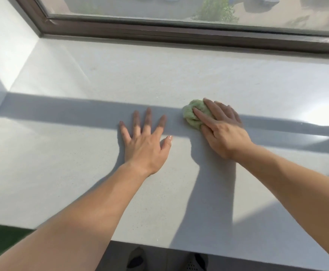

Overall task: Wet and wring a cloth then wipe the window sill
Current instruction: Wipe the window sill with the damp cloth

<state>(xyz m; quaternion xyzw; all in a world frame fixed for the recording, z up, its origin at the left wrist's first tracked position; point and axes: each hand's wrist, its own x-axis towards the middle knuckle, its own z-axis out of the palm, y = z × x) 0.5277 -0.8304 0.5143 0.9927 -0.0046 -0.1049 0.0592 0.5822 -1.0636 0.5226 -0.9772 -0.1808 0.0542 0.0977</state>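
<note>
A wide, pale window sill (81, 79) fills most of the view. On it, right of centre, lies a bunched light-green cloth (192, 116). My right hand (223, 130) presses down on the cloth with its fingers laid over it, covering the cloth's right half. My left hand (145, 141) rests flat on the sill just left of the cloth, fingers spread, with nothing in it. A band of shadow crosses the sill under both sets of fingertips.
A dark brown window frame (179, 34) runs along the back of the sill, with glass above it. A white side wall (5, 45) closes the sill on the left. The sill's front edge (159, 245) is near me, with my feet on the floor below.
</note>
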